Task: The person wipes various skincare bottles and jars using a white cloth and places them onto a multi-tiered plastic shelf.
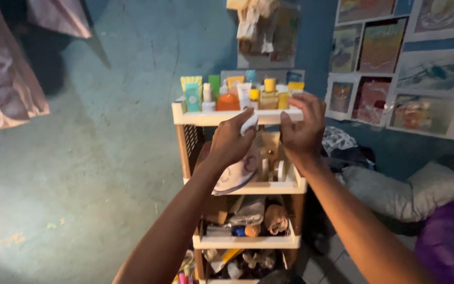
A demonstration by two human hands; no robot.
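My left hand (230, 141) is raised in front of a white tiered shelf rack (185, 117) and grips a small white object (249, 124) between its fingers, just below the top tray's front edge. My right hand (302, 129) is beside it with fingers curled, touching or nearly touching the right front edge of the top tray; it holds nothing I can make out. The top tray carries several small bottles, tubes and jars (243, 94) in orange, yellow, green and white.
Lower trays hold a white patterned cloth (235, 176), rolled items and odds and ends. A blue-green wall stands behind. Pictures (382, 44) hang on the right wall. Grey pillows (405, 189) lie at the right. Pink fabric (1, 79) hangs at the upper left.
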